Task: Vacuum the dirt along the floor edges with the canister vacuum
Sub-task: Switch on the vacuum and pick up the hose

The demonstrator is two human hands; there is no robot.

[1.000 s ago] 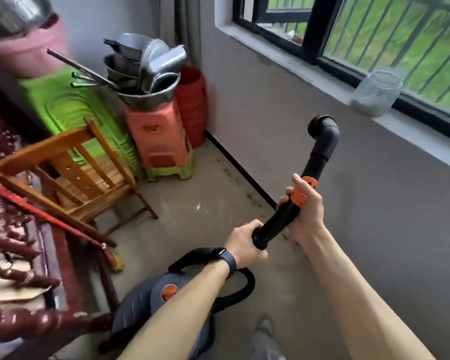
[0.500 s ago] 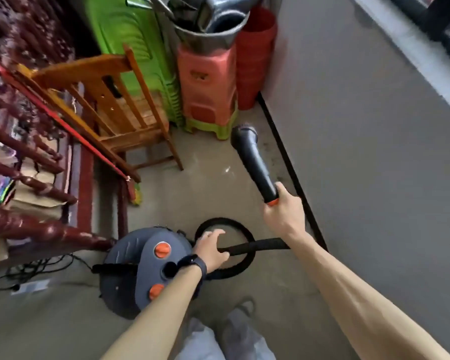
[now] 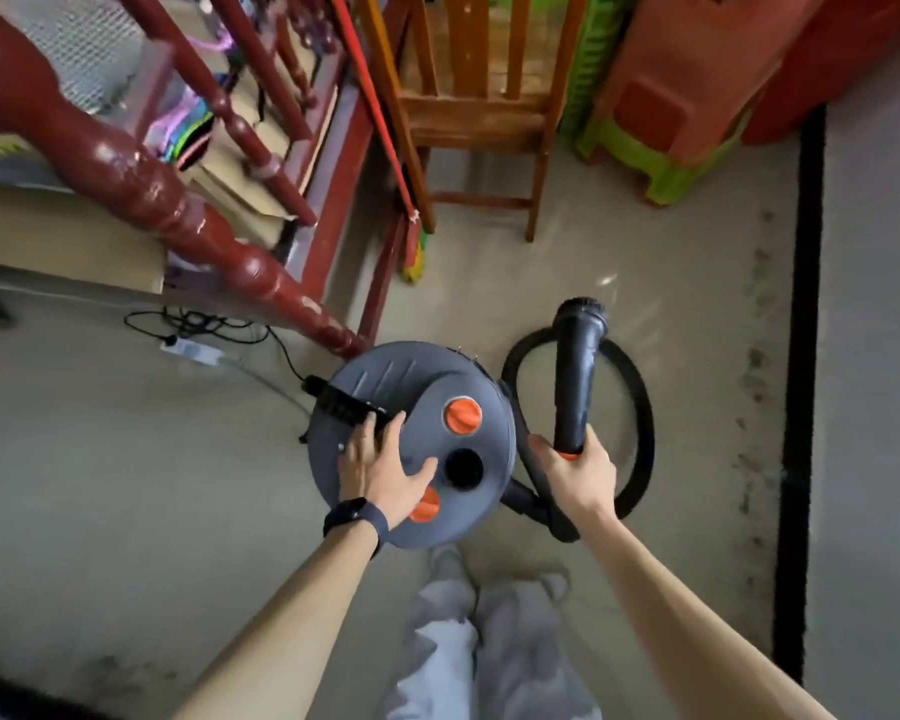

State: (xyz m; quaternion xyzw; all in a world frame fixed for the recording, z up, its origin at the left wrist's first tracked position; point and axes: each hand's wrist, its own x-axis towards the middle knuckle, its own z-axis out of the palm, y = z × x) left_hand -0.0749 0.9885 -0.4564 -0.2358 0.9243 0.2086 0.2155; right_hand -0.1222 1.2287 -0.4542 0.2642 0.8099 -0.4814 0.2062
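Note:
A round grey canister vacuum [image 3: 385,387] with orange knobs stands on the floor just in front of my feet. My left hand [image 3: 383,470] lies spread on its lid, fingers reaching the black carry handle [image 3: 341,405]. My right hand [image 3: 578,475] grips the black hose nozzle [image 3: 578,366] at its orange collar, the open end pointing away from me. The black hose [image 3: 640,407] loops on the floor behind it. Dark dirt specks [image 3: 754,366] run along the floor beside the black skirting strip [image 3: 801,356] on the right.
A dark red wooden bed frame [image 3: 141,179] with cardboard under it fills the left. A wooden chair [image 3: 479,122], stacked plastic stools [image 3: 671,96] and a red bucket [image 3: 853,59] stand ahead. A power strip [image 3: 191,350] and cable lie left of the vacuum. The grey wall [image 3: 874,356] is on the right.
My view tipped down to the floor. My left hand let go of the hose and moved onto the canister lid. My right hand lowered the nozzle from up near the window.

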